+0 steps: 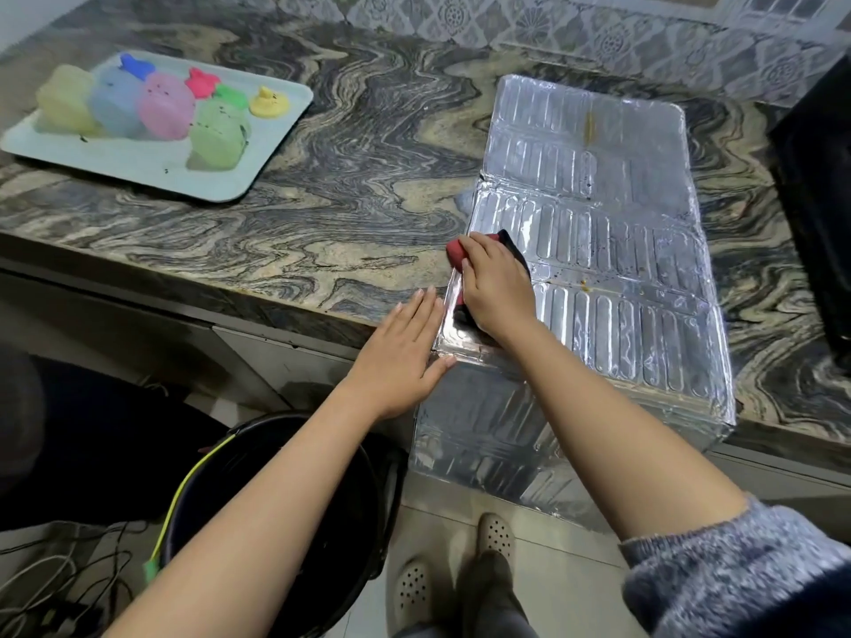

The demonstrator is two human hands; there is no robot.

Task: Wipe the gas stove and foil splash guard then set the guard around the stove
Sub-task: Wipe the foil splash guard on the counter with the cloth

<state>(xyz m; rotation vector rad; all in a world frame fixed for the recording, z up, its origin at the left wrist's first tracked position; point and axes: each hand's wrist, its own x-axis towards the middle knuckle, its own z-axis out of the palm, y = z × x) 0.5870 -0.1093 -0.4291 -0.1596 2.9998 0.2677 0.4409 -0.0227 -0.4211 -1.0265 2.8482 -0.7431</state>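
The foil splash guard (598, 232) lies flat and unfolded on the marbled counter, its near panel hanging over the counter's front edge. Small brown stains dot its middle panels. My right hand (495, 287) presses a red and black cloth (458, 253) onto the guard's near left corner. My left hand (407, 352) lies flat with fingers together, pinning the guard's left edge against the counter. A black body at the right frame edge (819, 200) may be the stove; I cannot tell.
A pale tray (138, 168) with several pastel plastic moulds sits at the counter's back left. A black bucket (285, 522) with a yellow-green handle stands on the floor below my left arm. Cables lie at the bottom left.
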